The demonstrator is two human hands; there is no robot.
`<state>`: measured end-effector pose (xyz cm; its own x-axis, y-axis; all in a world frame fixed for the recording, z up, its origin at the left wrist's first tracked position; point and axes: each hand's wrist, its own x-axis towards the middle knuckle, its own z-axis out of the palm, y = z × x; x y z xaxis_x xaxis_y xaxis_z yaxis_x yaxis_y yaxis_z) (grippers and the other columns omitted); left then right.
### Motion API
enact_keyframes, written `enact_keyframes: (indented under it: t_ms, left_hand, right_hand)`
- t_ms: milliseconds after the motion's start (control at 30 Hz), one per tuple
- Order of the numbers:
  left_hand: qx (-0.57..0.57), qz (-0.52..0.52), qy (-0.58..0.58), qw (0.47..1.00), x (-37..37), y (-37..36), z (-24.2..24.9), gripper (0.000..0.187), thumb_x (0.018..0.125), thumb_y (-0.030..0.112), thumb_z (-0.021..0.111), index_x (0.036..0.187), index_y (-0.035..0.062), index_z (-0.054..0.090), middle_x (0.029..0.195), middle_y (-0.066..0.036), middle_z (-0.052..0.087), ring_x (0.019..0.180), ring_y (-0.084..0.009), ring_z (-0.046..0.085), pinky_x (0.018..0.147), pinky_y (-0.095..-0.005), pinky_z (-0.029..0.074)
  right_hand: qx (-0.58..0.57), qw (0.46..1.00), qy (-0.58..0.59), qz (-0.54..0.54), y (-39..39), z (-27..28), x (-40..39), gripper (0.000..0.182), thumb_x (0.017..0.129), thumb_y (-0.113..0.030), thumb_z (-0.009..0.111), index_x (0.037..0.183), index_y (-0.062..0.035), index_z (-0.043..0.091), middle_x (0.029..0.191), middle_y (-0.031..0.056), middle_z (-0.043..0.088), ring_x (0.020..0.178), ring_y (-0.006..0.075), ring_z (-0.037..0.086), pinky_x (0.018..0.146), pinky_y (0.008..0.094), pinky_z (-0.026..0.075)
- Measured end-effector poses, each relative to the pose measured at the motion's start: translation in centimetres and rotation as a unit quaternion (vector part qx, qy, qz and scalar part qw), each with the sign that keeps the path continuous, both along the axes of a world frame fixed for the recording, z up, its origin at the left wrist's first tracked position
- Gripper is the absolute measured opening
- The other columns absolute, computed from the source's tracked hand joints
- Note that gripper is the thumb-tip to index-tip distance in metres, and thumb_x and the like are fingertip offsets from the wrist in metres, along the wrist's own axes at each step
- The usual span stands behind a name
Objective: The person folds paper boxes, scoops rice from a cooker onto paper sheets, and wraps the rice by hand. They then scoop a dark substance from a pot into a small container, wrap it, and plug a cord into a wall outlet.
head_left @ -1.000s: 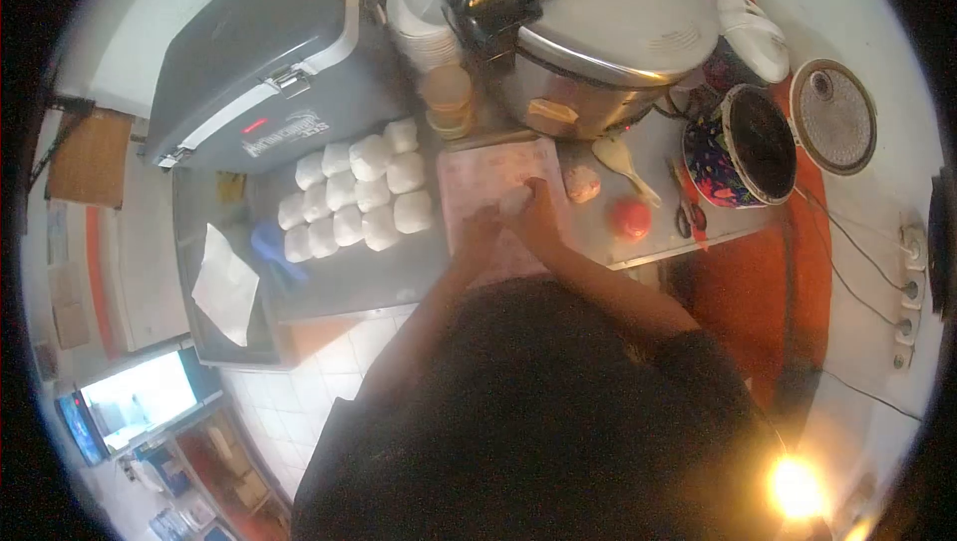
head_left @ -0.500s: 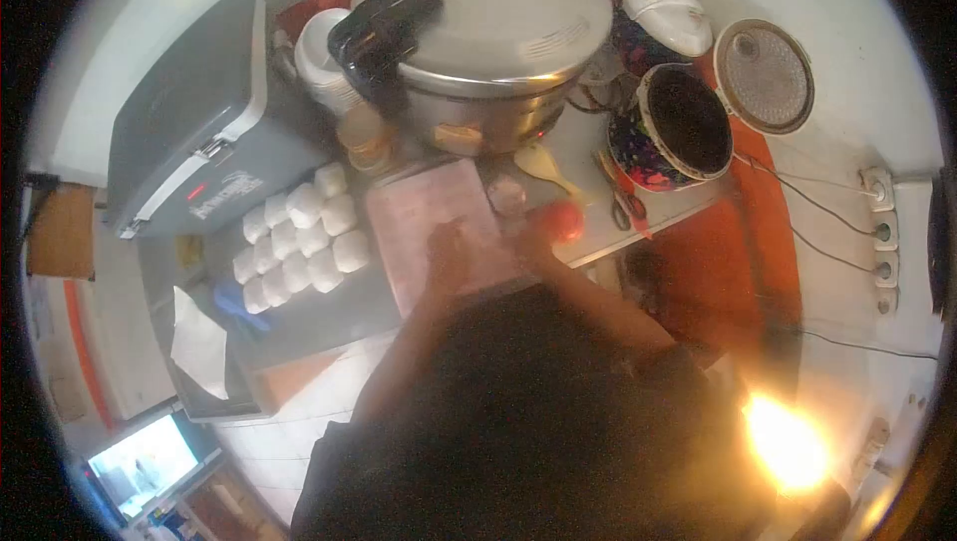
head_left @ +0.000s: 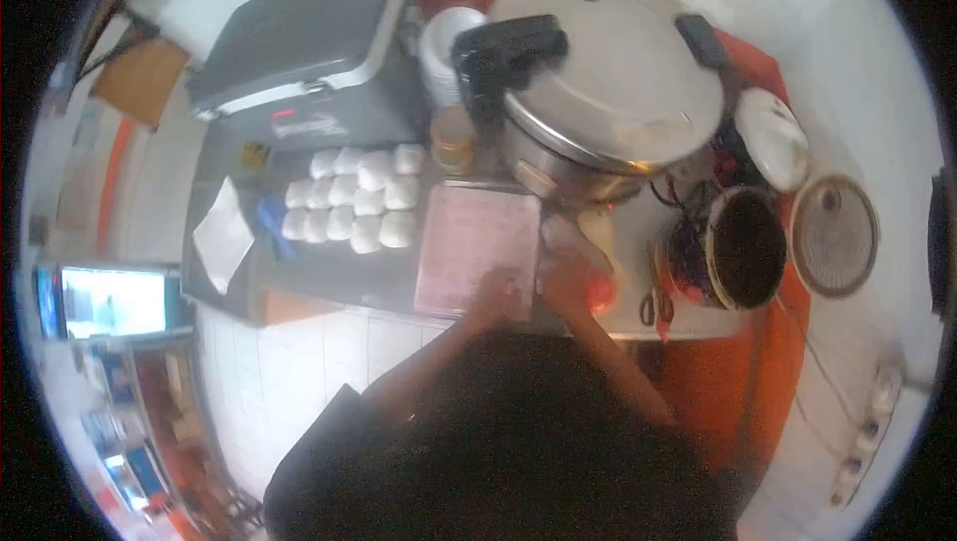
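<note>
A pink square sheet or stack of sheets [head_left: 477, 242] lies flat at the table's front edge. My left hand [head_left: 501, 294] is over its lower right corner, the fingers smeared by motion. Just right of the sheet, my right hand [head_left: 566, 284] is beside a round red thing [head_left: 600, 292], perhaps touching it; its fingers are blurred too. Behind that hand is a pale, see-through item [head_left: 564, 235] whose kind I cannot make out. Several white rounded bundles [head_left: 341, 190] sit in rows to the left.
A large steel rice cooker [head_left: 618, 72] stands behind the sheet, with a jar [head_left: 454, 137] and stacked white bowls [head_left: 446, 52] beside it. Scissors [head_left: 655, 302] and an open dark pot [head_left: 748, 247] are right. A grey cool box [head_left: 299, 52] stands back left; a white paper [head_left: 224, 232] lies left.
The view has swung left, so the table appears further right. My left hand has shifted from the sheet's middle to its near right corner. My right hand has moved off the sheet's right edge.
</note>
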<state>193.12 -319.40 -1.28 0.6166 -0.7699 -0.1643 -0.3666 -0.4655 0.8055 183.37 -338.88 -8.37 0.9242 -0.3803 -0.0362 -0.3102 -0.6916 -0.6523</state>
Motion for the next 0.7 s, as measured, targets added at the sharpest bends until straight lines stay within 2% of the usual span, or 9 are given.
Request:
enact_keyframes:
  t_ms: [33, 133, 200, 233, 267, 333, 400, 533, 700]
  left_hand:
    - [-0.017, 0.007, -0.075, 0.997, -0.2, 0.3, -1.8, 0.047, 0.082, 0.020, 0.065, 0.126, 0.0067, 0.055, 0.112, -0.015, 0.060, 0.096, -0.0311, 0.059, 0.092, -0.0425, 0.046]
    - [-0.057, 0.012, 0.149, 0.987, -1.7, 0.6, 0.9, 0.042, 0.088, 0.026, 0.061, 0.124, 0.0044, 0.056, 0.121, -0.015, 0.058, 0.107, -0.0276, 0.057, 0.098, -0.0409, 0.042]
    - [0.072, -0.155, 0.199, 0.965, -3.5, 1.2, 1.7, 0.041, 0.093, 0.031, 0.056, 0.123, 0.0029, 0.056, 0.125, -0.015, 0.057, 0.111, -0.0247, 0.057, 0.096, -0.0393, 0.044]
    - [0.092, -0.211, 0.225, 0.947, -4.5, 1.9, 2.0, 0.040, 0.093, 0.031, 0.056, 0.122, 0.0028, 0.057, 0.124, -0.015, 0.057, 0.110, -0.0247, 0.057, 0.095, -0.0393, 0.045]
    - [0.096, -0.228, 0.240, 0.939, -5.3, 2.8, 2.0, 0.040, 0.093, 0.031, 0.056, 0.121, 0.0027, 0.057, 0.123, -0.015, 0.058, 0.109, -0.0247, 0.057, 0.095, -0.0392, 0.045]
    - [0.097, -0.202, 0.264, 0.938, -6.3, 4.2, 1.3, 0.039, 0.093, 0.030, 0.056, 0.120, 0.0026, 0.057, 0.121, -0.015, 0.058, 0.108, -0.0247, 0.058, 0.094, -0.0391, 0.045]
    - [0.101, -0.151, 0.272, 0.945, -6.9, 5.0, 0.6, 0.037, 0.093, 0.030, 0.056, 0.118, 0.0025, 0.058, 0.119, -0.015, 0.059, 0.106, -0.0248, 0.058, 0.092, -0.0390, 0.045]
    - [0.128, -0.055, 0.265, 0.954, -8.3, 6.4, -0.7, 0.035, 0.093, 0.029, 0.056, 0.116, 0.0022, 0.059, 0.115, -0.015, 0.060, 0.103, -0.0248, 0.059, 0.090, -0.0388, 0.046]
    - [0.179, 0.064, 0.251, 0.949, -10.9, 9.6, -2.9, 0.033, 0.093, 0.029, 0.056, 0.112, 0.0018, 0.060, 0.110, -0.016, 0.062, 0.099, -0.0249, 0.060, 0.088, -0.0386, 0.047]
  right_hand:
    - [-0.006, 0.999, -0.027, 0.038, -1.1, 0.5, -0.2, 0.052, 0.069, -0.032, 0.075, 0.108, -0.0005, 0.059, 0.123, 0.0220, 0.052, 0.112, 0.0348, 0.050, 0.095, 0.0456, 0.039]
    - [0.079, 0.988, -0.025, -0.133, -2.2, 5.1, -2.3, 0.059, 0.076, -0.023, 0.072, 0.125, -0.0006, 0.047, 0.124, 0.0213, 0.051, 0.115, 0.0346, 0.049, 0.098, 0.0429, 0.040]
    - [0.212, 0.953, -0.048, -0.211, -3.8, 7.0, -3.8, 0.058, 0.080, -0.017, 0.071, 0.129, -0.0005, 0.044, 0.124, 0.0195, 0.050, 0.117, 0.0306, 0.048, 0.098, 0.0390, 0.040]
    - [0.266, 0.929, -0.033, -0.256, -4.1, 10.2, -3.8, 0.055, 0.082, -0.015, 0.070, 0.128, -0.0008, 0.044, 0.124, 0.0176, 0.049, 0.116, 0.0285, 0.048, 0.097, 0.0377, 0.041]
    - [0.299, 0.914, -0.053, -0.269, -4.7, 9.3, -4.5, 0.053, 0.083, -0.014, 0.069, 0.127, -0.0011, 0.044, 0.123, 0.0157, 0.049, 0.114, 0.0269, 0.048, 0.095, 0.0368, 0.041]
    - [0.344, 0.890, -0.136, -0.266, -7.2, 2.7, -6.6, 0.048, 0.085, -0.013, 0.068, 0.125, -0.0016, 0.045, 0.119, 0.0122, 0.049, 0.107, 0.0242, 0.050, 0.090, 0.0353, 0.044]
    - [0.283, 0.915, -0.071, -0.278, -6.9, 8.8, -6.9, 0.044, 0.085, -0.011, 0.067, 0.122, -0.0017, 0.046, 0.113, 0.0095, 0.048, 0.102, 0.0216, 0.050, 0.087, 0.0350, 0.045]
    - [0.396, 0.888, -0.097, -0.211, -7.6, 9.4, -7.3, 0.040, 0.082, -0.009, 0.065, 0.118, -0.0022, 0.049, 0.108, 0.0086, 0.050, 0.100, 0.0209, 0.051, 0.088, 0.0340, 0.045]
    - [0.354, 0.917, -0.044, -0.178, -6.0, 10.9, -4.1, 0.038, 0.078, -0.005, 0.063, 0.113, -0.0019, 0.051, 0.106, 0.0087, 0.053, 0.101, 0.0212, 0.053, 0.089, 0.0351, 0.045]
